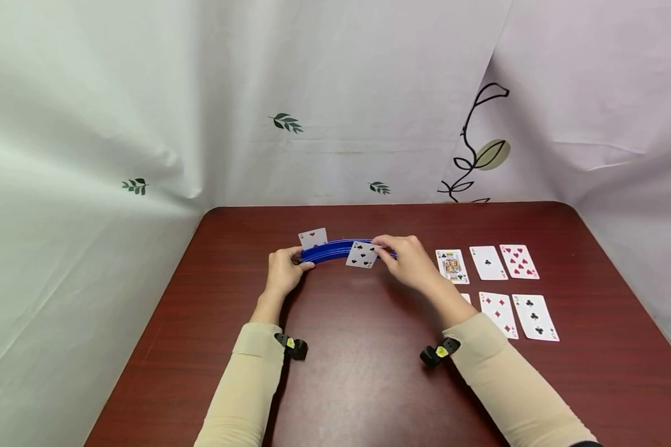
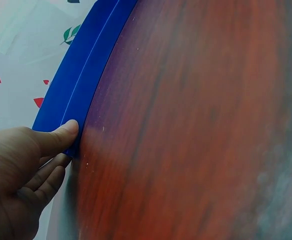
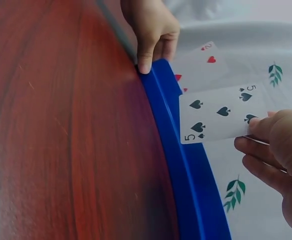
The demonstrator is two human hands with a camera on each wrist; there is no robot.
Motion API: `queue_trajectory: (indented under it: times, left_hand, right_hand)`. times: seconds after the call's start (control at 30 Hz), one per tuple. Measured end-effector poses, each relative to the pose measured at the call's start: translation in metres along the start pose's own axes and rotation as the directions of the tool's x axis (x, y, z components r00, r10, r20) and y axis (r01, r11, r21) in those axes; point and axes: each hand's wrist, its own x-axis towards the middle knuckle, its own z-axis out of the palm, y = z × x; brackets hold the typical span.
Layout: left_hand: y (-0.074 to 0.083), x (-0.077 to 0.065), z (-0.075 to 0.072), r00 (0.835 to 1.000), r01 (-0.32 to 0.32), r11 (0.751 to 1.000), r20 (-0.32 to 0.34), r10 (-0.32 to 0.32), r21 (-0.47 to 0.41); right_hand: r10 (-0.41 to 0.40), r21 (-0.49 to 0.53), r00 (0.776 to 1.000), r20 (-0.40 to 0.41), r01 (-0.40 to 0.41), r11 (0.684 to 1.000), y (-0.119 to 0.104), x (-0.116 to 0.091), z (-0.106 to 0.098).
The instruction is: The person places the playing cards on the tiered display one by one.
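A curved blue playing card holder (image 1: 331,251) stands toward the back of the table. My left hand (image 1: 283,271) grips its left end, the thumb (image 2: 66,131) on the front face. In the holder near that end stands a two of hearts (image 1: 313,236), leaning upright. My right hand (image 1: 409,259) pinches a five of spades (image 3: 218,112) by one edge between thumb and fingers. The card is in front of the holder in the head view; whether its lower edge sits in the slot, I cannot tell. The right hand partly covers the holder's right end.
Face-up cards lie in two rows at the right: a king (image 1: 452,267), an ace of clubs (image 1: 488,263), a hearts card (image 1: 519,261), a diamonds card (image 1: 498,314) and a three of clubs (image 1: 535,317). My right forearm mostly hides another card (image 1: 466,297). White curtain (image 1: 335,74) surrounds the table.
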Motion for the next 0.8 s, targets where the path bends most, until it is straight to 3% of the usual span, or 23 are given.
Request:
queue_trajectory:
  times: [0.8]
  left_hand:
    - [-0.002, 0.002, 0.001, 1.000, 0.009, 1.000, 0.006, -0.009, -0.004]
  right_hand:
    - [0.001, 0.008, 1.000, 0.009, -0.001, 1.000, -0.012, 0.013, 0.024]
